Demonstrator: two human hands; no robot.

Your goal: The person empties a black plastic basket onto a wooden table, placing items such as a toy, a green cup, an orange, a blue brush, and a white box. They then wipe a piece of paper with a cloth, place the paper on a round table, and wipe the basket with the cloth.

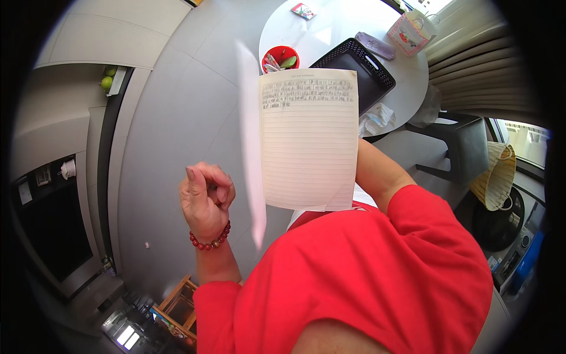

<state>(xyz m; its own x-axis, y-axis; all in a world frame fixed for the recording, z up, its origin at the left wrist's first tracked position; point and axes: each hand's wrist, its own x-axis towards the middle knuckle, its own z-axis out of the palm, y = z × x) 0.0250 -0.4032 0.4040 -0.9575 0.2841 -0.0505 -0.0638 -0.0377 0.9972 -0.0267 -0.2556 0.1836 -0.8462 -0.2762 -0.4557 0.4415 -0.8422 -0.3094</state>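
Observation:
An open lined notebook (pixel 309 150) is upright before me, its top rows filled with pencilled writing and the lower lines blank. A pinkish leaf or cover (pixel 251 146), blurred by motion, stands out from its left edge. My left hand (pixel 206 188), with a red bead bracelet on the wrist, is to the left of that leaf and apart from it. Its fingers are curled, and I see nothing in them. My right forearm runs behind the notebook's right edge, supporting it from there; the notebook hides the right hand itself.
Beyond the notebook is a round white table (pixel 340 26) with a red cup of pens (pixel 292 53), a black basket (pixel 345 62), a purple case (pixel 376 45), crumpled tissue (pixel 378 119) and a paper bag (pixel 409 35). A grey stool (pixel 464 146) and woven basket (pixel 491 181) are at right.

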